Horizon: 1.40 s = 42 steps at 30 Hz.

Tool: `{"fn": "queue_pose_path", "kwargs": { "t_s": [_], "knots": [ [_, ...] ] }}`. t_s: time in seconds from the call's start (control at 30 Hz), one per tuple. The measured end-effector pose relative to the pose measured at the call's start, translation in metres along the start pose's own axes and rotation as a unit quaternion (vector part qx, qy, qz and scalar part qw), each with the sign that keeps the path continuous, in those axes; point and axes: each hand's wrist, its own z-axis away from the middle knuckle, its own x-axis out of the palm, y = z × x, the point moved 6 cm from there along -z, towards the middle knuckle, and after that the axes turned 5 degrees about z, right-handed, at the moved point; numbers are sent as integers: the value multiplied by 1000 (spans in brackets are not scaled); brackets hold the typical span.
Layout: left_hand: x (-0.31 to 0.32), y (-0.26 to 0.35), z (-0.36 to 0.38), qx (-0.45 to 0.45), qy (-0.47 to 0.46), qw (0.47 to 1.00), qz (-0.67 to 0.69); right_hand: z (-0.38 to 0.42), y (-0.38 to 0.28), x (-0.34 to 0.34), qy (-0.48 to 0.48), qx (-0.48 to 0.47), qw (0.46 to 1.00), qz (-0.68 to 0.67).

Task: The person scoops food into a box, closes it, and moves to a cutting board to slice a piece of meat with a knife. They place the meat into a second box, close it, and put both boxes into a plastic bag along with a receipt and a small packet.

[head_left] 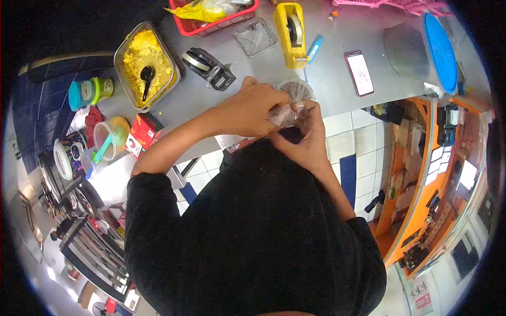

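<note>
Close together at the table's near edge, both hands work on a clear plastic bag (295, 90). My left hand (253, 109) is closed, its bent fingers pinching the crinkled plastic from the left. From the right, my right hand (308, 138) grips the same bag, thumb and fingers curled around it. A bunched, rounded part of the plastic sticks out beyond the fingertips over the steel table (337, 68). Something dark shows between the right thumb and fingers, partly covered. Under the left wrist lies a white paper (226, 140), mostly hidden by the arm and the black shirt.
A tub of yellow crumbly food (173, 87) holds a black spoon (147, 79). Nearby stand a black tape dispenser (213, 71), a yellow tape dispenser (284, 47), a clear box (255, 38), a blue marker (314, 48), a phone (360, 73), a red basket (221, 25) and a blue-lidded container (408, 48).
</note>
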Motion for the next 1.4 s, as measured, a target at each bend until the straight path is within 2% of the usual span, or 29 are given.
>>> {"fn": "queue_pose_path", "kwargs": {
  "t_s": [0.1,0.2,0.3,0.4,0.5,0.6,0.7,0.77,0.83,0.9,1.0,1.4],
  "knots": [
    [0,3,-1,-1,-29,999,-13,0,18,2,33,-25,998,39],
    [-5,7,1,49,29,997,-44,2,33,5,52,-42,998,-15],
    [-14,15,4,65,-15,996,-66,4,31,14,75,-2,983,-166],
    [-28,11,7,76,-62,994,-52,-3,11,18,78,4,975,-206],
    [-29,-6,1,93,-109,989,-23,-4,19,19,16,22,992,-123],
    [-29,-19,-17,30,-189,978,82,-8,7,21,-51,58,995,-60],
    [-43,-24,-28,181,-216,937,207,-11,6,13,-19,58,995,-75],
    [-58,-78,-50,65,-131,952,268,-12,-2,10,5,47,996,-81],
    [-78,-144,-78,-26,33,998,52,-13,-8,10,25,44,994,-95],
    [-76,-189,-98,-133,101,972,-163,-13,-12,12,40,53,991,-116],
    [-61,-188,-99,-261,169,923,-226,-14,-10,12,53,52,987,-140],
    [-55,-186,-110,-328,222,894,-211,-12,-6,11,49,69,985,-151]
  ]
}}
